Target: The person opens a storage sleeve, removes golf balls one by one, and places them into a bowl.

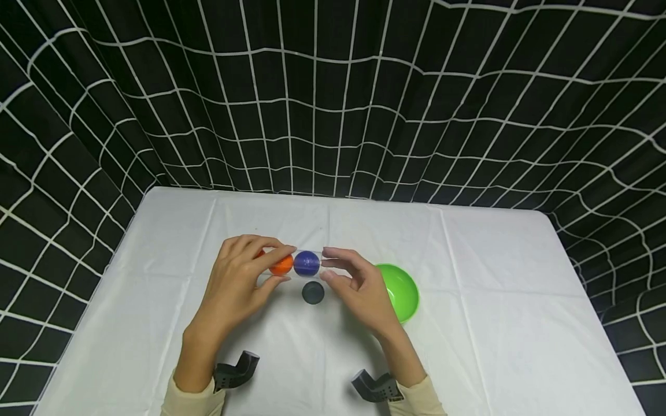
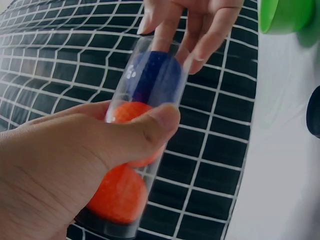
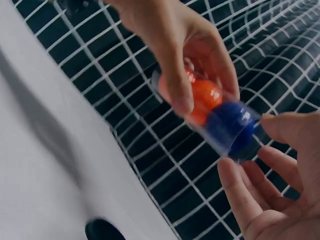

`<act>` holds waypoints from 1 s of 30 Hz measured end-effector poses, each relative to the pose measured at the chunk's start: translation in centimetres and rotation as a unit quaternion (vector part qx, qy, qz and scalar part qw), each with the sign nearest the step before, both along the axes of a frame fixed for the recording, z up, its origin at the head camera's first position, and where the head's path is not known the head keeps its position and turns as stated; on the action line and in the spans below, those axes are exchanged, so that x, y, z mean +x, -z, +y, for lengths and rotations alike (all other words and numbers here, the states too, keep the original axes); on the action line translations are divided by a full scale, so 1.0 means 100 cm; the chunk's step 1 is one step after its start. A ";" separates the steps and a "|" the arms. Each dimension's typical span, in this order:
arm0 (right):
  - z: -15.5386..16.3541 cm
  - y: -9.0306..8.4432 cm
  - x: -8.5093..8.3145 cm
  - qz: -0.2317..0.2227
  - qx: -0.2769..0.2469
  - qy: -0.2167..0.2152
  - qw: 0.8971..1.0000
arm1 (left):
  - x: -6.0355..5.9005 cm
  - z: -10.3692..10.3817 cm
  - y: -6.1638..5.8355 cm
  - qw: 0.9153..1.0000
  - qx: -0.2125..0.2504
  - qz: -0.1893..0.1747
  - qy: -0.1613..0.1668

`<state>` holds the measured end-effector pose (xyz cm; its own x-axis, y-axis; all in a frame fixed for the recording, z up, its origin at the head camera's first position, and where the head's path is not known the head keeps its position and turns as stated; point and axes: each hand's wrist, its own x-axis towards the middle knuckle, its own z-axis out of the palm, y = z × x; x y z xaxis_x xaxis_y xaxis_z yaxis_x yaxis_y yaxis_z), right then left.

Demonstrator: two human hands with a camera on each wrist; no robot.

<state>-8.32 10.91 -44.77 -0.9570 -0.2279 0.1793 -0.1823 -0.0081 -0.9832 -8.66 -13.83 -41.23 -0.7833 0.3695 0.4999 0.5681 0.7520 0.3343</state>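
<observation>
A clear tube [image 2: 159, 145] holds two orange balls [image 2: 120, 195] and a blue ball [image 1: 307, 263] in a row, the blue one nearest the open end. My left hand [image 1: 236, 283] grips the tube around its middle, thumb across the orange balls in the left wrist view. The tube's dark base [image 2: 107, 223] shows beyond that hand. At the blue ball's end, my right hand [image 1: 361, 289] has its thumb and fingertips set on opposite sides of the rim. Below the tube in the head view is a round dark cap [image 1: 313, 293].
A green bowl [image 1: 403, 294] stands just right of my right hand, partly hidden by it. White cloth covers the table [image 1: 520, 323]. Black netted-pattern curtain [image 1: 333, 115] rises behind the table and along both sides.
</observation>
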 end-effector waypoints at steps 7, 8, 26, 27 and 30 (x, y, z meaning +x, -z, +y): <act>-0.002 0.004 -0.002 -0.045 -0.010 0.013 0.999 | 0.000 0.002 -0.002 1.000 -0.012 0.027 -0.005; -0.002 0.004 -0.002 -0.047 -0.013 0.013 0.999 | 0.001 0.003 -0.003 0.999 -0.013 0.030 -0.005; -0.001 0.008 -0.002 -0.068 -0.025 0.000 0.997 | 0.000 -0.002 -0.003 0.999 -0.003 0.038 -0.001; 0.000 0.008 -0.002 -0.069 -0.023 0.003 0.997 | 0.000 -0.002 -0.002 0.999 0.000 0.034 -0.001; 0.002 0.007 -0.002 -0.072 -0.027 0.009 0.997 | -0.001 -0.003 -0.001 1.000 0.006 0.024 0.000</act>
